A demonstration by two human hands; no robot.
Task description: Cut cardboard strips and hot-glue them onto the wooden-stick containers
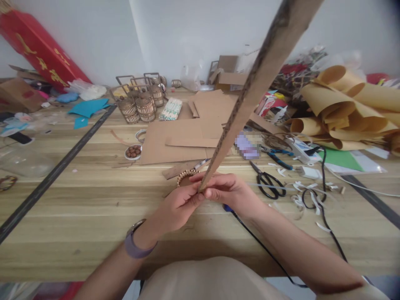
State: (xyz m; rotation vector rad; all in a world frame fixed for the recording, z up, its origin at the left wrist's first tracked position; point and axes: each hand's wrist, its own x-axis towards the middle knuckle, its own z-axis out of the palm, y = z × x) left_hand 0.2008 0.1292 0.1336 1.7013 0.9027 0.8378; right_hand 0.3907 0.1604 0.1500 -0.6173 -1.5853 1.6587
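A long strip of corrugated cardboard rises from my fingers toward the upper right, its ragged edge facing left. My left hand pinches its lower end between thumb and fingers. Close against it, my right hand grips the same end from the right side. Just behind my fingers lies a small round piece edged with beads, partly hidden by my hands. A utility knife rests beyond it, beside flat cardboard sheets.
Black-handled scissors, blue-handled pliers and a black cable lie on the right. Small woven lanterns stand at the back left, near a bowl of brown beads. Rolled brown paper is piled at right.
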